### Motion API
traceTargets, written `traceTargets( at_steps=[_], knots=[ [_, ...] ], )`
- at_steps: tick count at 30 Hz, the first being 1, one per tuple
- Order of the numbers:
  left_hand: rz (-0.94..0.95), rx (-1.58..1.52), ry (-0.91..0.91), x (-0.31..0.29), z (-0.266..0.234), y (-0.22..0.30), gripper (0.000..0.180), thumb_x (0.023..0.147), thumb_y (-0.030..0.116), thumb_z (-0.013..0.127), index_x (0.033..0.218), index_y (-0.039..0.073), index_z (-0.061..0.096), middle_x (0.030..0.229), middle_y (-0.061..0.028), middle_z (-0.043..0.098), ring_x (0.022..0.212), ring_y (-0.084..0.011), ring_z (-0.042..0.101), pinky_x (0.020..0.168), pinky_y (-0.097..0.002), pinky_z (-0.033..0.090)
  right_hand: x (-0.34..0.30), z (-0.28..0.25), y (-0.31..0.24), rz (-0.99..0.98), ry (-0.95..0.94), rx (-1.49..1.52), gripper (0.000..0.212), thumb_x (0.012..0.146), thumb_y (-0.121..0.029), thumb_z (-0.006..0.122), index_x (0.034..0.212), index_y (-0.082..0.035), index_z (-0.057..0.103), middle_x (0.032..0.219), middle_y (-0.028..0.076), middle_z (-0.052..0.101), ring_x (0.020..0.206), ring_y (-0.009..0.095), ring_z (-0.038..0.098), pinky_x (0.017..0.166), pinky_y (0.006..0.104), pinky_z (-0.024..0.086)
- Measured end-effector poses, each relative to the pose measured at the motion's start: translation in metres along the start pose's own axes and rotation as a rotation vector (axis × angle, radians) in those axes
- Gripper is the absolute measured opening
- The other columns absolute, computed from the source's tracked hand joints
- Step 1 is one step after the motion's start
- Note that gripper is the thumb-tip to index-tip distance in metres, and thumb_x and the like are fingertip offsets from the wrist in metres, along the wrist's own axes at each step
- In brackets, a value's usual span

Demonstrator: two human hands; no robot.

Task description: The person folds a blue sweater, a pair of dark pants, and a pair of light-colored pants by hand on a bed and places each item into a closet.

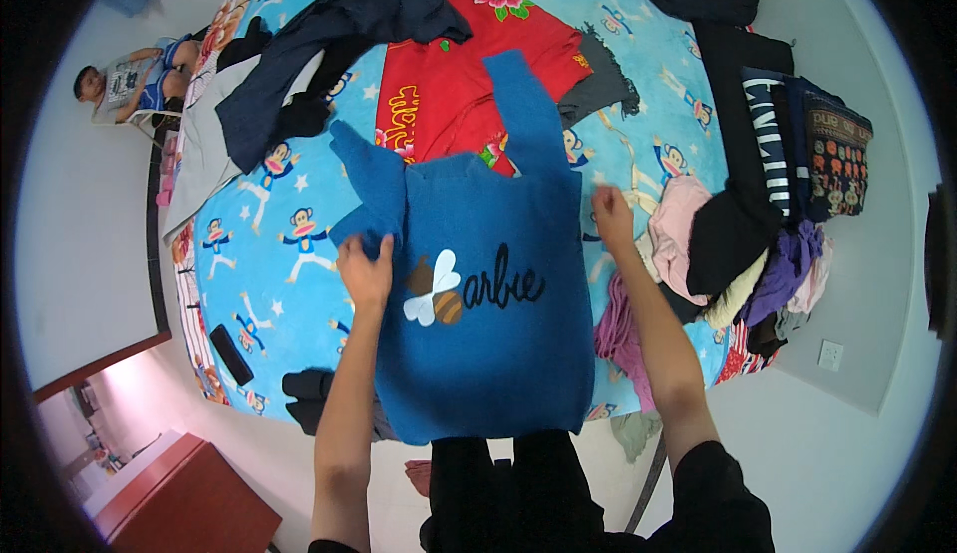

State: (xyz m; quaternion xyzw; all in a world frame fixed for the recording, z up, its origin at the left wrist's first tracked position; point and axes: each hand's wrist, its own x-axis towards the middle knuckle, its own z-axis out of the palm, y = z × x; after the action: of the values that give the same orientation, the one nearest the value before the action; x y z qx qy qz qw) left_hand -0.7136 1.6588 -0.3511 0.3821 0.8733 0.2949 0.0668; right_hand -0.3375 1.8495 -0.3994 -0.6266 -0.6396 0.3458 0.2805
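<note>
A blue sweater [488, 373] lies front up at the bed's near edge, with a bee patch and dark lettering on its chest. Its left sleeve [374, 179] is bent and bunched beside the collar; the right sleeve [528, 114] points up toward the far side and looks slightly blurred. My left hand [367, 269] is at the sweater's left edge below the bunched sleeve, thumb and fingers apart. Just off the sweater's right edge, my right hand [611, 216] hovers over the blanket, fingers curled and blurred; nothing shows in it.
Beyond the sweater lie a red floral cloth [429, 84] and dark garments [339, 34] on the blue monkey-print blanket [299, 209]. Clothes, including a pink one [678, 224], pile at right. A black phone-like object [231, 356] lies at left. Another person [150, 79] sits at far left.
</note>
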Motion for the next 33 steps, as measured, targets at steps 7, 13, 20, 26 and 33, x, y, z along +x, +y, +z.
traceTargets(
  at_steps=[7, 13, 20, 26, 33],
  knots=[
    [-0.681, -0.611, -0.246, 0.094, 0.072, -0.001, 0.041, 0.079, 0.033, 0.070, 0.094, -0.003, 0.061, 0.102, -0.0131, 0.062, 0.093, -0.0220, 0.059, 0.081, -0.0305, 0.047, 0.119, 0.085, -0.029, 0.368, -0.102, 0.056, 0.061, 0.076, -0.035, 0.072, 0.125, -0.005, 0.051, 0.105, 0.017, 0.063, 0.093, 0.026, 0.062, 0.079, 0.0338, 0.048],
    [-0.526, -1.225, -0.141, 0.101, 0.017, -0.016, 0.036, 0.084, 0.023, 0.063, 0.112, 0.002, 0.055, 0.108, -0.0100, 0.060, 0.098, -0.0204, 0.058, 0.090, -0.0332, 0.044, 0.130, 0.055, -0.061, 0.155, -0.260, -0.030, 0.033, 0.074, -0.026, 0.070, 0.094, 0.000, 0.067, 0.084, 0.013, 0.066, 0.084, 0.024, 0.063, 0.078, 0.0320, 0.048],
    [-0.587, -1.288, 0.180, 0.090, -0.124, -0.110, 0.052, 0.086, 0.025, 0.059, 0.127, -0.003, 0.045, 0.124, -0.0184, 0.053, 0.117, -0.0295, 0.049, 0.103, -0.0443, 0.035, 0.058, -0.145, -0.032, 0.178, 0.429, 0.571, 0.024, 0.083, -0.007, 0.060, 0.105, 0.003, 0.059, 0.094, 0.009, 0.062, 0.083, 0.015, 0.058, 0.074, 0.0259, 0.047],
    [-0.585, -1.185, 0.324, 0.033, -0.193, -0.351, 0.024, 0.090, 0.016, 0.054, 0.103, -0.005, 0.054, 0.100, -0.0146, 0.061, 0.094, -0.0240, 0.058, 0.095, -0.0367, 0.044, -0.011, -0.133, 0.030, 0.446, 0.522, 0.999, 0.023, 0.086, -0.026, 0.061, 0.094, -0.005, 0.052, 0.114, 0.013, 0.053, 0.105, 0.027, 0.049, 0.089, 0.0480, 0.045],
    [-1.256, -1.301, 0.209, 0.006, -0.146, -0.386, 0.038, 0.089, 0.034, 0.060, 0.106, 0.001, 0.055, 0.102, -0.0099, 0.060, 0.093, -0.0223, 0.057, 0.091, -0.0375, 0.046, 0.015, -0.106, 0.092, 1.077, 0.472, 1.288, 0.036, 0.080, -0.039, 0.066, 0.082, -0.005, 0.056, 0.095, 0.017, 0.056, 0.090, 0.031, 0.057, 0.085, 0.0457, 0.051]
  ],
)
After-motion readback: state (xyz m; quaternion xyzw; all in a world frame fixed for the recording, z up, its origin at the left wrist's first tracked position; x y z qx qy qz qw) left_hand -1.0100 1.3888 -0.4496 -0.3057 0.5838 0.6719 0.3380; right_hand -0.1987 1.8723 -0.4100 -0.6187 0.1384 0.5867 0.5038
